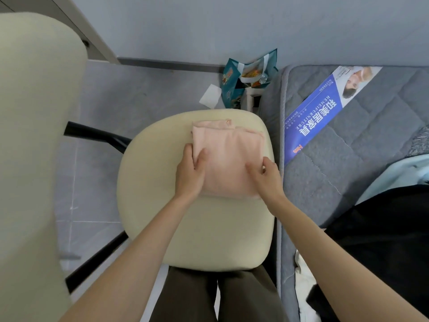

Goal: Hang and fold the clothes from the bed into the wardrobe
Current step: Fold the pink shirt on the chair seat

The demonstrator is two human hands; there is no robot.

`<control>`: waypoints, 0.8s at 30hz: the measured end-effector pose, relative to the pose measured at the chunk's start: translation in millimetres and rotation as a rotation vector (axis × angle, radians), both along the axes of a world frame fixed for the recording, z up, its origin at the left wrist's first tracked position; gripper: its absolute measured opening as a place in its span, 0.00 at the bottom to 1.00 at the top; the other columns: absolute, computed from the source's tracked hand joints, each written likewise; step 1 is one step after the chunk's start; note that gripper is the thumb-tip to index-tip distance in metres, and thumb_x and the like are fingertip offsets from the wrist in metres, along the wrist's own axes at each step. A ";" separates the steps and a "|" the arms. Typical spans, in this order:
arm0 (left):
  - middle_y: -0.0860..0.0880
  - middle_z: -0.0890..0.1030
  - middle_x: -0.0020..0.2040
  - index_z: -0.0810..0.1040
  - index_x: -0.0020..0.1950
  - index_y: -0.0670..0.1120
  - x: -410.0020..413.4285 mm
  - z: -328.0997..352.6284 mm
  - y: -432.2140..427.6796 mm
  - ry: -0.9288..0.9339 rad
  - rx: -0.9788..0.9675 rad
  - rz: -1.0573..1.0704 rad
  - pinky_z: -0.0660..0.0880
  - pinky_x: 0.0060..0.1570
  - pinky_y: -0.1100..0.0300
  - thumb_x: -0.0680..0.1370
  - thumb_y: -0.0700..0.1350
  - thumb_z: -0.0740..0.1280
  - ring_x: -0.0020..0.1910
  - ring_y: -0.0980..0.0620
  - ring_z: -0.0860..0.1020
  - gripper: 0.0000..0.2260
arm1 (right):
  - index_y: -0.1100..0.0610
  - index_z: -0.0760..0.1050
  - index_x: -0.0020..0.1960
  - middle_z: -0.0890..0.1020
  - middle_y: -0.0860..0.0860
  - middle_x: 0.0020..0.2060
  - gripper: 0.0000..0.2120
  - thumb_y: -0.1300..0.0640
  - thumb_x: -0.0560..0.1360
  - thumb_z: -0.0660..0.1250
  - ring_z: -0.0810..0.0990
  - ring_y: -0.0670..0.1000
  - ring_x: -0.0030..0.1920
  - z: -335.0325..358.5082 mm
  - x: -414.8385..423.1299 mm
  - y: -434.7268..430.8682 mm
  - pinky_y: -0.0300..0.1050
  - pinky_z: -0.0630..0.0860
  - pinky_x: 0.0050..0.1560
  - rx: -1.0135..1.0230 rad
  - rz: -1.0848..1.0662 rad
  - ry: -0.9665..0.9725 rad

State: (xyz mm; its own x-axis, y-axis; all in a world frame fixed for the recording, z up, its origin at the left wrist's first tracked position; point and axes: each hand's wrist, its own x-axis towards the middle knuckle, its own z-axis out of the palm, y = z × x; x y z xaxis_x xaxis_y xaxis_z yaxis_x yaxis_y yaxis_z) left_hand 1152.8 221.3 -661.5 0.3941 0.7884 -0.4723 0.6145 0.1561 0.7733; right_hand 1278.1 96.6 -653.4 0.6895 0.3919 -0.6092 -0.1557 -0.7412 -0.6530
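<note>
A pale pink garment (228, 156), folded into a neat rectangle, lies on the cream seat of a chair (185, 228). My left hand (191, 173) grips its left edge, thumb on top and fingers curled under the side. My right hand (267, 177) holds the right edge the same way, thumb resting on the cloth. On the grey mattress (336, 163) to the right lie a black garment (383, 240), a light blue one (399, 173) and a bit of white cloth (304, 270).
The chair's cream backrest (34, 135) fills the left side, with black chair legs (97, 135) below it. A teal shopping bag (246, 77) and a white paper (210, 95) lie on the grey tiled floor by the wall. A blue label (325, 112) runs across the mattress.
</note>
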 end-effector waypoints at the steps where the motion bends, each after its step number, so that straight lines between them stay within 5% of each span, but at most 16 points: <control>1: 0.58 0.72 0.32 0.66 0.42 0.58 0.1 1.3 0.3 -0.019 0.035 -0.029 0.63 0.32 0.59 0.81 0.54 0.60 0.32 0.59 0.70 0.08 | 0.54 0.60 0.38 0.65 0.46 0.37 0.15 0.53 0.78 0.63 0.64 0.46 0.38 0.7 -0.6 -0.3 0.38 0.62 0.35 0.095 -0.050 0.027; 6: 0.60 0.71 0.30 0.65 0.40 0.59 16.0 -3.8 15.7 -0.066 0.088 0.005 0.64 0.32 0.64 0.81 0.55 0.58 0.30 0.60 0.68 0.10 | 0.47 0.59 0.40 0.64 0.43 0.33 0.11 0.51 0.81 0.56 0.62 0.43 0.33 0.1 -0.2 5.6 0.36 0.62 0.33 0.202 -0.037 -0.185; 8: 0.57 0.76 0.41 0.71 0.51 0.57 23.7 -12.7 22.9 -0.012 -0.019 0.069 0.67 0.41 0.59 0.81 0.56 0.59 0.41 0.55 0.75 0.05 | 0.42 0.66 0.51 0.73 0.46 0.43 0.06 0.54 0.81 0.56 0.71 0.46 0.41 -3.8 0.3 15.2 0.41 0.70 0.43 0.145 -0.084 -0.161; 10: 0.51 0.79 0.54 0.69 0.64 0.52 26.6 -16.9 25.7 0.077 -0.085 0.094 0.68 0.47 0.58 0.81 0.56 0.59 0.53 0.48 0.77 0.15 | 0.49 0.65 0.66 0.73 0.50 0.57 0.16 0.60 0.80 0.57 0.72 0.51 0.57 -7.1 -0.3 23.0 0.41 0.68 0.56 0.091 -0.166 -0.151; 12: 0.48 0.76 0.62 0.64 0.72 0.49 24.6 -13.1 22.3 0.158 0.118 0.014 0.68 0.53 0.58 0.81 0.53 0.60 0.60 0.46 0.74 0.20 | 0.55 0.64 0.71 0.67 0.53 0.67 0.25 0.66 0.75 0.59 0.65 0.55 0.64 -4.4 -0.8 28.9 0.38 0.59 0.61 -0.075 -0.108 -0.412; 15: 0.44 0.66 0.74 0.61 0.76 0.44 25.7 -7.0 9.4 0.169 0.615 -0.289 0.56 0.72 0.53 0.81 0.44 0.59 0.73 0.44 0.62 0.23 | 0.55 0.61 0.75 0.60 0.56 0.75 0.30 0.67 0.75 0.59 0.60 0.58 0.72 2.1 -0.9 34.3 0.46 0.54 0.70 -0.128 0.238 -0.723; 19: 0.51 0.46 0.79 0.47 0.79 0.50 36.6 -26.5 -3.2 0.346 0.578 -0.586 0.38 0.75 0.52 0.84 0.48 0.51 0.78 0.49 0.43 0.24 | 0.48 0.46 0.78 0.46 0.51 0.78 0.26 0.54 0.83 0.51 0.42 0.54 0.78 -17.6 -3.3 37.5 0.54 0.41 0.76 -0.164 0.644 -0.600; 24: 0.43 0.44 0.79 0.47 0.79 0.52 31.1 -48.2 10.0 0.341 0.545 -0.620 0.41 0.76 0.48 0.83 0.50 0.48 0.78 0.44 0.42 0.24 | 0.38 0.41 0.75 0.40 0.49 0.78 0.26 0.47 0.82 0.51 0.37 0.53 0.77 -47.7 8.0 24.4 0.55 0.42 0.76 -0.149 0.644 -0.542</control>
State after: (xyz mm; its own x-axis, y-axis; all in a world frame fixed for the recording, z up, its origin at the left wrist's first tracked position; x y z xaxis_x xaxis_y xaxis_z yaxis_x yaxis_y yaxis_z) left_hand 1183.9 231.3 -709.7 0.7311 0.6294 -0.2634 0.6762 -0.6169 0.4027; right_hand 1286.0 121.0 -701.1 0.5707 0.7491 -0.3362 0.6310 -0.6621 -0.4043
